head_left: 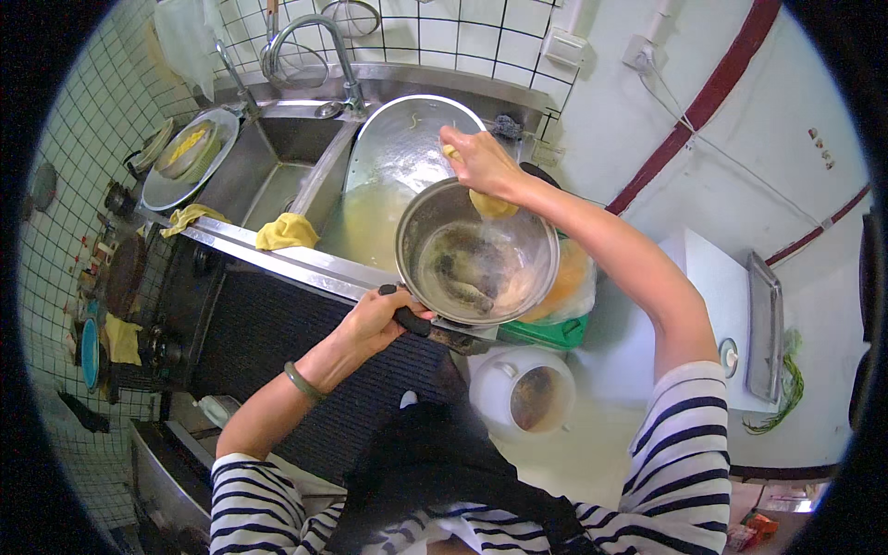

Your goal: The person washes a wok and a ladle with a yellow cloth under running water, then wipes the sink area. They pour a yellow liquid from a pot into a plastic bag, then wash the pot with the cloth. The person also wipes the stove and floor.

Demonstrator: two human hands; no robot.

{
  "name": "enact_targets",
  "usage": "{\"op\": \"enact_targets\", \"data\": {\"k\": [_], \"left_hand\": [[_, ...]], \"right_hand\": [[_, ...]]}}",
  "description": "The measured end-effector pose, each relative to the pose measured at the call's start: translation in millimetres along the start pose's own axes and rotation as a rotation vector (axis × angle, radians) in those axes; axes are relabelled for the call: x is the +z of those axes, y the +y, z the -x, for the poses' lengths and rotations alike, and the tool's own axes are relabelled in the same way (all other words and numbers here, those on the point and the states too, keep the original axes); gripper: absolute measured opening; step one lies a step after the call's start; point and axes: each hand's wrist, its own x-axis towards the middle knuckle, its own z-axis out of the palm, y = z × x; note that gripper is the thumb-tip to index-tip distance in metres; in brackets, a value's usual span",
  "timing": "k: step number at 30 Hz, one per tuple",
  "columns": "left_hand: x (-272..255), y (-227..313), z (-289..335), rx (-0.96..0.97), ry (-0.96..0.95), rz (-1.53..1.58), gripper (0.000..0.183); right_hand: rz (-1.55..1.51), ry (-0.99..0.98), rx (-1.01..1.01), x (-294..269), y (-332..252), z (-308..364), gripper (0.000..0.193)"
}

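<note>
A deep metal pot is tipped toward me over the sink's front edge, its inside showing dark and pale stains and some haze. My left hand is closed around the pot's black side handle. At the far rim, my right hand is closed on a yellow cloth, part of which hangs against the inner wall. Behind the pot, a large shiny metal basin leans in the sink, with cloudy yellowish water in front of it.
Another sink bowl lies to the left under a tall faucet. A folded yellow cloth rests on the sink edge. A metal bowl with a strainer stands far left. Below right are a white bucket and a green container.
</note>
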Motion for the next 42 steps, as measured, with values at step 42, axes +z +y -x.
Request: {"op": "enact_targets", "data": {"k": [42], "left_hand": [[119,41,-125,-0.180,-0.174,-0.197,0.054]], "right_hand": [[-0.879,0.560,0.718,22,-16,86,0.027]]}}
